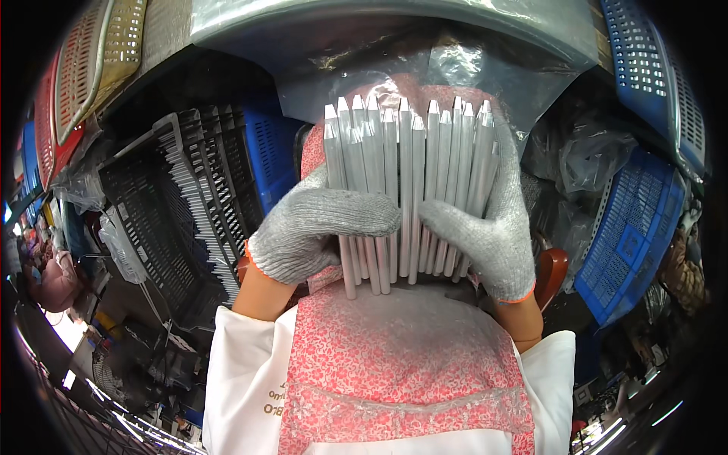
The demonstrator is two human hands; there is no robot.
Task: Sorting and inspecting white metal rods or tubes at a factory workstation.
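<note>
A bundle of slim silver metal rods (406, 197) with tapered, pointed tips stands upright in front of my chest, tips upward and at uneven heights. My left hand (322, 224), in a grey knit glove with an orange cuff, grips the left side of the bundle, its thumb lying across the rods. On the right side my right hand (493, 235), gloved the same way, closes round the other rods with its thumb over their front. A narrow gap separates the two thumbs. The fingers behind the rods are hidden. Below the rods' lower ends is my pink floral apron (402, 364), smudged grey.
Beyond the rods, clear plastic sheeting (470, 64) hangs from a wrapped table edge (394, 9). A black crate (163, 235) stands at the left, with a row of thin silver pieces (201, 212) along it. Blue crates (629, 235) flank the right side.
</note>
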